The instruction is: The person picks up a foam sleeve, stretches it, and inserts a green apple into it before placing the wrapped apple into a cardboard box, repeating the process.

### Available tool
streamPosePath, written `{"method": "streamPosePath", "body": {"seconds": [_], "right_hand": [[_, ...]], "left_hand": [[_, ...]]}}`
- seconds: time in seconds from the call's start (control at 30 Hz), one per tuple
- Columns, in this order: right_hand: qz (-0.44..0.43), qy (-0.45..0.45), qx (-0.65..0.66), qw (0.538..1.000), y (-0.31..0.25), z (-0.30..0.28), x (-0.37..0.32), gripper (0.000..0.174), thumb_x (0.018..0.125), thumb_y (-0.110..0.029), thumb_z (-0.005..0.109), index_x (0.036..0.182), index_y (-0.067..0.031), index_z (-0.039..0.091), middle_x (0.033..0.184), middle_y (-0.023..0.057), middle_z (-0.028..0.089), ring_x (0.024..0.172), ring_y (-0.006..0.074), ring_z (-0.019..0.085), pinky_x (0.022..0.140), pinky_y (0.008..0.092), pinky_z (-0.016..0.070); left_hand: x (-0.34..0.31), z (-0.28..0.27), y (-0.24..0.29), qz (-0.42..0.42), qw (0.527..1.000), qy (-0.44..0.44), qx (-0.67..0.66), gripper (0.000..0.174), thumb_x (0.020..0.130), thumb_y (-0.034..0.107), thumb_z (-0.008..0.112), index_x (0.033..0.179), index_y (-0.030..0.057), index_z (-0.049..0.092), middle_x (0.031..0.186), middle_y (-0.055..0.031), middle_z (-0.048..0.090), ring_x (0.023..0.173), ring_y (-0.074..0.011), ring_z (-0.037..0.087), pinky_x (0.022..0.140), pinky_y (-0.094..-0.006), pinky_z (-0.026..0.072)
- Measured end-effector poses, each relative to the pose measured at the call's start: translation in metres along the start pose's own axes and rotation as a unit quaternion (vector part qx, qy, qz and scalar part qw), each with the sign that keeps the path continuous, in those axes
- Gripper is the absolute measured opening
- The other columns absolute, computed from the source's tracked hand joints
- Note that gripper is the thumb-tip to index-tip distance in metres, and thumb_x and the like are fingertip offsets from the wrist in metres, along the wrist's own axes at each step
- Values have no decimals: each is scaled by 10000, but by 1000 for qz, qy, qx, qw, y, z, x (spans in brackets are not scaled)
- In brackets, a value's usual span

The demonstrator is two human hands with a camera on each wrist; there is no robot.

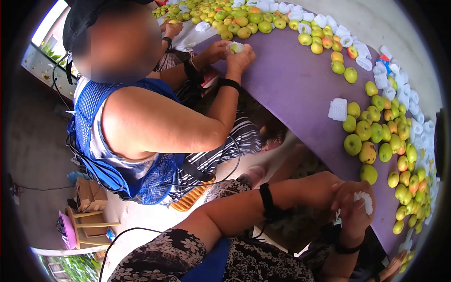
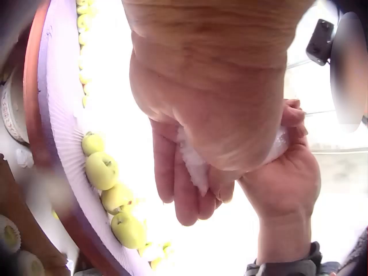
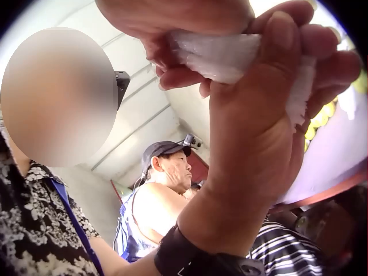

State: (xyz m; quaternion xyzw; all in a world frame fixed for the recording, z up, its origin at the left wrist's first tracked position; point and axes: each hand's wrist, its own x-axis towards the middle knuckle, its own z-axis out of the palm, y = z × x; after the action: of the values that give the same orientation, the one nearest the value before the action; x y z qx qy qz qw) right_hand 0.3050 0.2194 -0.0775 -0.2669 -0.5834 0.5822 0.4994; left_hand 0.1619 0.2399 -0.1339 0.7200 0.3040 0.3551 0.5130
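Foam sleeve (image 3: 218, 54), white and nubbly, sits at four o'clock in your head view, your left hand (image 2: 204, 123) and right hand (image 3: 259, 115) both curled round it; they hide its middle, so whether it wraps anything, you can't tell. Smooth, round apples (image 1: 377, 133) crowd three o'clock.

From way over here, my two forearms (image 1: 238, 214) converge: left grip (image 2: 213, 121) up top, fingers (image 2: 185, 204) bent over, right grip (image 3: 253, 132) angled up from below, thumb (image 3: 280, 37) pressed toward curled fingers (they overlap, so sorting digits is tricky).
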Motion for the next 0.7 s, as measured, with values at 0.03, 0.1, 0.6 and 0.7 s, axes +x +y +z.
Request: {"method": "streamPosePath", "body": {"seconds": [0.03, 0.1, 0.6, 0.7], "right_hand": [[2, 0, 5, 1000, -2, -4, 0, 469, 932, -491, 590, 906, -27, 526, 616, 59, 532, 538, 173, 543, 823, 421, 489], [-15, -7, 4, 1000, -8, -13, -1, 470, 938, -494, 579, 942, -28, 517, 640, 80, 547, 635, 210, 576, 804, 443, 499], [-182, -112, -378, 901, -8, -21, 14, 276, 881, -336, 644, 944, -72, 595, 920, 91, 657, 1088, 365, 585, 1024, 559, 400], [-171, -148, -389, 893, 2, -17, 20, 240, 803, -248, 685, 975, -89, 633, 990, 87, 681, 1140, 362, 591, 1060, 551, 382]], "left_hand": [[0, 2, -3, 21, 1000, -2, 19, 218, 782, 210, 673, 923, 46, 641, 775, -128, 676, 726, -281, 669, 661, -359, 500], [2, 4, -2, 31, 999, -8, 2, 229, 796, 234, 676, 923, 47, 640, 800, -150, 671, 753, -327, 660, 681, -381, 503], [12, -5, 3, 121, 989, 14, -86, 453, 665, 79, 769, 1091, 47, 618, 1170, -155, 598, 1076, -337, 597, 896, -419, 490], [13, 5, -36, 122, 992, -15, -28, 487, 704, 120, 761, 1155, 53, 592, 1209, -153, 573, 1133, -315, 564, 968, -418, 455]]}}
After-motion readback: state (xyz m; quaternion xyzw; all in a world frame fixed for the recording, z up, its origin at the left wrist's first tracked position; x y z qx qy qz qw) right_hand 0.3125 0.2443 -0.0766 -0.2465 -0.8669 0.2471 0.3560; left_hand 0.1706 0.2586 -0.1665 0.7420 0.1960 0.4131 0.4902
